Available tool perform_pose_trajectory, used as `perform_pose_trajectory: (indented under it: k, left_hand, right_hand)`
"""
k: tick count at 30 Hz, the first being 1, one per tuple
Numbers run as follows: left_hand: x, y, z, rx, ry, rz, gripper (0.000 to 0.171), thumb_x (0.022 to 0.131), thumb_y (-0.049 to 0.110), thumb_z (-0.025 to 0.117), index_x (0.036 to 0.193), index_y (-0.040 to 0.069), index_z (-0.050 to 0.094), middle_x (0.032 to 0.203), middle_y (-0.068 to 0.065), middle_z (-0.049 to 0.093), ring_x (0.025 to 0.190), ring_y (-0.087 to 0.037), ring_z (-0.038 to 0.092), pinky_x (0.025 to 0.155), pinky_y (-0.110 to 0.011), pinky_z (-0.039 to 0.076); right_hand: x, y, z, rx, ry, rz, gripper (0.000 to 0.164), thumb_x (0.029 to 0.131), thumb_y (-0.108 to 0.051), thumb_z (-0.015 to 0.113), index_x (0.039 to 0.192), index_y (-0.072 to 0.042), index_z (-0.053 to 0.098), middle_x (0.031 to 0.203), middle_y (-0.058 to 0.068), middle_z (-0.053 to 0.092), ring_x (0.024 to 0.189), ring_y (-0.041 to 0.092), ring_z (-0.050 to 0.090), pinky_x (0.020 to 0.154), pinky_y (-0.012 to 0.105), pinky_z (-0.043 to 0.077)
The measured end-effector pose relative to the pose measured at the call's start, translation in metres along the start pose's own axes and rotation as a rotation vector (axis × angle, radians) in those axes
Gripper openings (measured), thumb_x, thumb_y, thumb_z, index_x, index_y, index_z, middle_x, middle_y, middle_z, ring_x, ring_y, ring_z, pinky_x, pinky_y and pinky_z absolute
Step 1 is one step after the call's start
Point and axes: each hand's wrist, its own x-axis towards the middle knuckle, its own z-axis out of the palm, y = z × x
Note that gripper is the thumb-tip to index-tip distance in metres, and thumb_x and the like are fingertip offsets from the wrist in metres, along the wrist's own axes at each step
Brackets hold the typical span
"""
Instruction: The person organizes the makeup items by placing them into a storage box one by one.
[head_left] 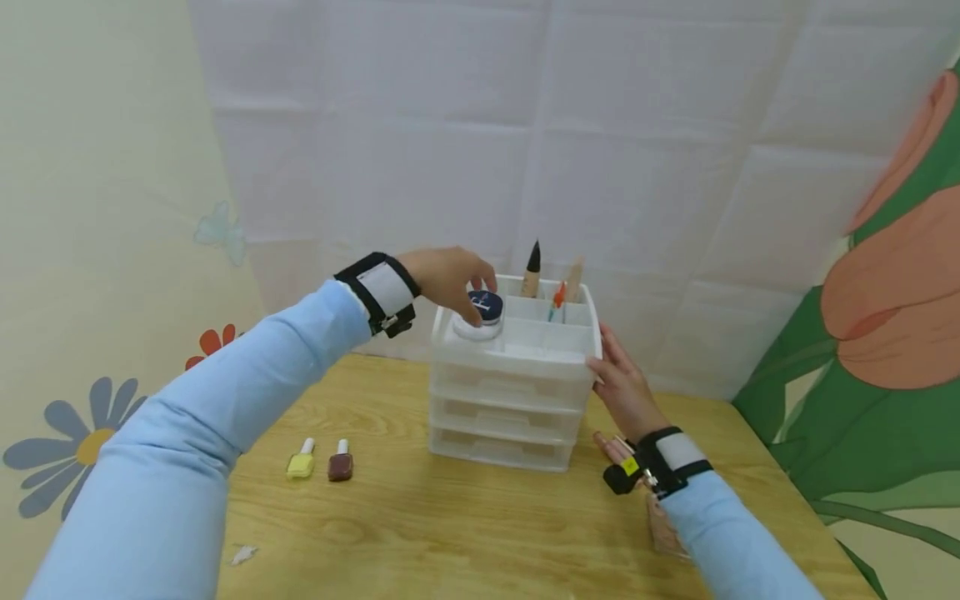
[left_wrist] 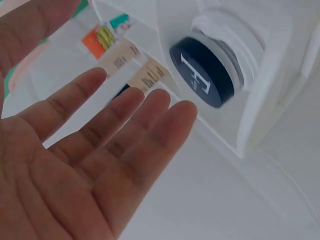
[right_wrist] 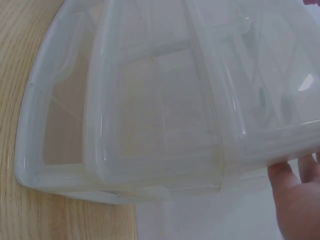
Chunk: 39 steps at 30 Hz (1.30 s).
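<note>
A clear white drawer organizer (head_left: 510,358) stands on the wooden table, with compartments along its top. In its left front compartment, a jar with a dark blue lid (left_wrist: 202,72) marked with a white letter sits over a white round piece (left_wrist: 232,32). My left hand (head_left: 453,279) hovers at this jar, overlapping it in the head view. The left wrist view shows its fingers (left_wrist: 150,135) extended, a gap between them and the lid. My right hand (head_left: 624,387) rests against the organizer's right side near the top, thumb at the front corner and fingers (right_wrist: 282,177) along the side wall.
The back compartments hold a black-tipped beige tube (head_left: 532,271), a beige item (head_left: 574,279) and a small orange-and-teal item (head_left: 558,300). Yellow (head_left: 301,462) and dark red (head_left: 341,465) nail polish bottles stand at left. A pinkish object (head_left: 663,529) lies partly under my right forearm.
</note>
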Motion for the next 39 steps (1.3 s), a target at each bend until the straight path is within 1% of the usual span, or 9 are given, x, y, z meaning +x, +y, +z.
perform_pose_trajectory:
  k: [7, 10, 12, 16, 19, 22, 28, 33, 39]
  left_hand:
    - [-0.01, 0.016, 0.028, 0.048, 0.065, 0.161, 0.056, 0.083, 0.027, 0.078, 0.13, 0.005, 0.058, 0.128, -0.011, 0.059, 0.117, -0.026, 0.054, 0.097, -0.036, 0.045]
    - [-0.014, 0.024, 0.044, 0.101, 0.101, 0.195, 0.055, 0.083, 0.028, 0.078, 0.13, 0.008, 0.058, 0.126, -0.009, 0.06, 0.111, -0.022, 0.056, 0.092, -0.034, 0.047]
    - [-0.016, 0.028, 0.055, 0.154, 0.141, 0.209, 0.055, 0.083, 0.029, 0.078, 0.13, 0.01, 0.058, 0.124, -0.008, 0.06, 0.105, -0.019, 0.058, 0.088, -0.032, 0.05]
    - [-0.019, 0.035, 0.077, 0.266, 0.254, 0.254, 0.052, 0.082, 0.03, 0.078, 0.128, 0.013, 0.058, 0.115, -0.005, 0.06, 0.094, -0.016, 0.059, 0.075, -0.028, 0.053]
    - [-0.021, 0.037, 0.093, 0.32, 0.342, 0.301, 0.052, 0.081, 0.029, 0.078, 0.126, 0.013, 0.057, 0.111, -0.004, 0.059, 0.092, -0.017, 0.058, 0.067, -0.027, 0.053]
    - [-0.02, 0.037, 0.108, 0.345, 0.419, 0.326, 0.053, 0.08, 0.03, 0.078, 0.126, 0.013, 0.057, 0.113, -0.005, 0.058, 0.094, -0.018, 0.058, 0.066, -0.027, 0.053]
    - [-0.012, 0.037, 0.132, 0.406, 0.559, 0.36, 0.054, 0.077, 0.026, 0.081, 0.125, 0.011, 0.059, 0.113, -0.008, 0.059, 0.094, -0.021, 0.059, 0.072, -0.029, 0.054]
    - [-0.004, 0.036, 0.146, 0.491, 0.669, 0.391, 0.054, 0.075, 0.024, 0.08, 0.123, 0.012, 0.06, 0.111, -0.008, 0.059, 0.096, -0.024, 0.058, 0.079, -0.033, 0.053]
    - [0.006, 0.033, 0.158, 0.549, 0.773, 0.394, 0.042, 0.079, 0.017, 0.071, 0.119, 0.015, 0.058, 0.104, -0.008, 0.058, 0.09, -0.024, 0.057, 0.073, -0.033, 0.052]
  right_hand:
    - [-0.003, 0.0, -0.004, 0.01, -0.002, -0.001, 0.06, 0.105, -0.012, 0.039, 0.158, -0.019, 0.009, 0.162, 0.007, 0.005, 0.136, 0.023, 0.027, 0.095, 0.022, 0.044]
    - [-0.003, -0.001, -0.006, 0.006, 0.004, 0.001, 0.061, 0.105, -0.014, 0.04, 0.158, -0.02, 0.01, 0.163, 0.006, 0.005, 0.138, 0.023, 0.026, 0.095, 0.022, 0.044]
    - [-0.002, -0.002, -0.006, -0.003, 0.003, 0.002, 0.061, 0.105, -0.015, 0.041, 0.158, -0.021, 0.01, 0.163, 0.005, 0.006, 0.139, 0.024, 0.025, 0.095, 0.022, 0.044]
    - [-0.002, -0.002, -0.004, -0.001, -0.011, -0.007, 0.061, 0.105, -0.015, 0.041, 0.158, -0.021, 0.011, 0.163, 0.004, 0.007, 0.138, 0.023, 0.027, 0.096, 0.023, 0.043]
    - [-0.002, -0.002, -0.003, 0.015, -0.018, -0.016, 0.06, 0.105, -0.012, 0.039, 0.158, -0.019, 0.011, 0.163, 0.005, 0.006, 0.135, 0.021, 0.029, 0.095, 0.024, 0.044]
    - [-0.004, -0.003, -0.003, 0.023, -0.017, -0.017, 0.06, 0.105, -0.011, 0.038, 0.158, -0.017, 0.01, 0.162, 0.006, 0.006, 0.134, 0.02, 0.03, 0.095, 0.024, 0.044]
    - [-0.007, -0.004, -0.003, 0.025, -0.009, -0.015, 0.06, 0.105, -0.01, 0.038, 0.158, -0.017, 0.011, 0.162, 0.006, 0.007, 0.136, 0.021, 0.028, 0.096, 0.024, 0.044]
    - [-0.009, -0.005, -0.003, 0.012, -0.011, -0.012, 0.059, 0.105, -0.011, 0.038, 0.158, -0.018, 0.012, 0.162, 0.005, 0.008, 0.136, 0.021, 0.029, 0.096, 0.024, 0.044]
    - [-0.012, -0.006, -0.002, -0.003, -0.007, -0.001, 0.059, 0.105, -0.012, 0.038, 0.158, -0.02, 0.012, 0.162, 0.003, 0.008, 0.139, 0.024, 0.025, 0.098, 0.024, 0.042]
